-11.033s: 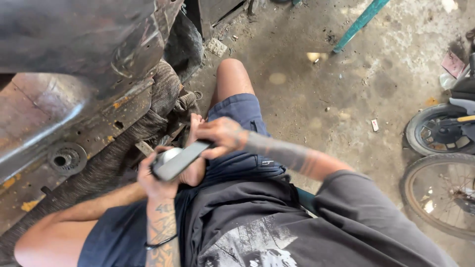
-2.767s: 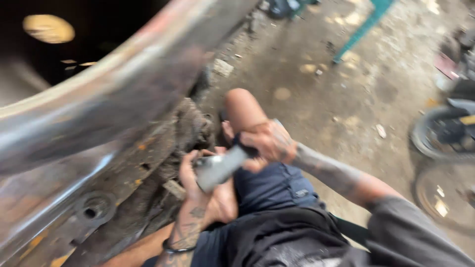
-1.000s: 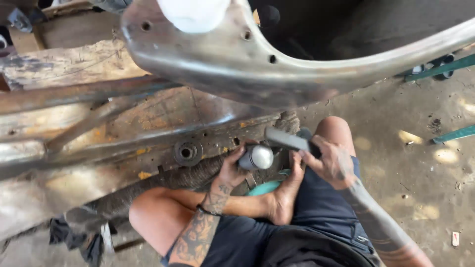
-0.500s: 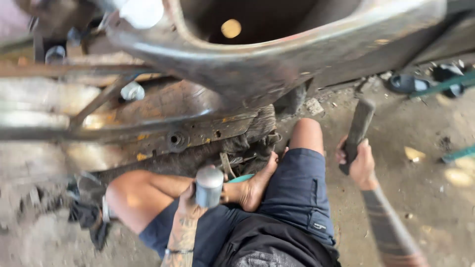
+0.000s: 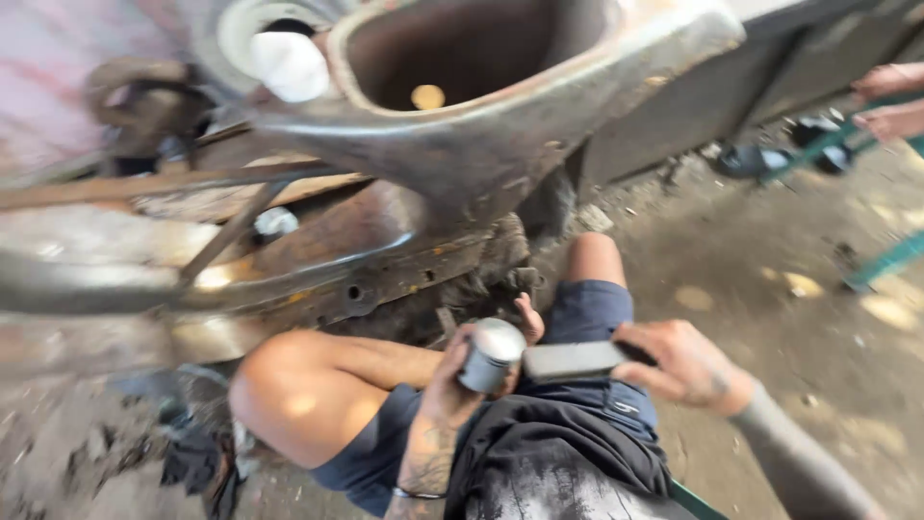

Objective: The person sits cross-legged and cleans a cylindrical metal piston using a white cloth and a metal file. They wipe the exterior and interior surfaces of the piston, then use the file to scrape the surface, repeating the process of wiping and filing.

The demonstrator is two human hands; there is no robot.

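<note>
- Metal cylinder [image 5: 492, 352], short, shiny flat top – my left hand [image 5: 450, 385] is wrapped round its side, holding it upright-ish over my lap, just below the rusty chassis rail [image 5: 385, 274].
- Flat grey bar [image 5: 570, 360] – my right hand [image 5: 685, 364] is clenched on its far end; the near end sits right at the cylinder's side, touching or nearly so, blur makes it hard to call.
- Step in hand, as I judge it: working the bar against the cylinder, tapping or filing, while I steady it.
- Next move needs a firm left grip so the cylinder doesn't twist, bar kept square to it, fingers [image 5: 460, 339] clear of the contact point.
- My bare foot [image 5: 527, 320] is just behind the cylinder, bent knee [image 5: 274, 380] left of it.
- Big curved metal body panel [image 5: 500, 135] hangs above the cylinder; a white knob [image 5: 289, 65] sits upper left.
- Concrete floor [image 5: 770, 289] lies to the right of the cylinder, someone else's feet [image 5: 890, 96] far upper right.
</note>
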